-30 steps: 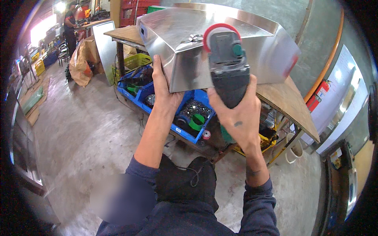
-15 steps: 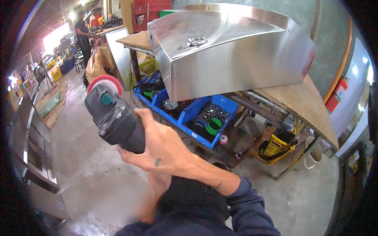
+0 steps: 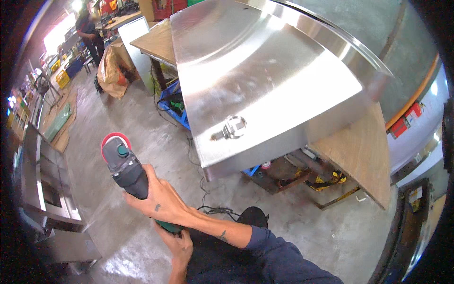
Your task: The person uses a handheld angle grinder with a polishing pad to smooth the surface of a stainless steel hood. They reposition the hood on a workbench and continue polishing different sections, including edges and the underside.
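Both my hands are closed around an angle grinder (image 3: pixel 130 177) with a dark head, a teal button and a red-rimmed disc (image 3: pixel 116 137). My right hand (image 3: pixel 158 196) wraps the body just behind the head. Lower down, my left hand (image 3: pixel 176 244) grips the green rear part, which mostly hides under my right wrist. The grinder is held over the floor, left of a big curved sheet-metal box (image 3: pixel 255 61), and its disc touches nothing. On the box's shiny top lies a small metal piece with a ring (image 3: pixel 235 127).
The box rests on a wooden-topped table (image 3: pixel 354 151) and overhangs its front edge. Beneath are blue bins (image 3: pixel 174 106) and a yellow basket (image 3: pixel 331 181). A cable (image 3: pixel 215 209) lies on the floor. Metal frames (image 3: pixel 52 189) stand left; a person (image 3: pixel 88 35) stands far back.
The grinder, with both my hands on it, now appears lower and smaller in the picture. The box's top shows much more from above, and it hides most of the blue bins.
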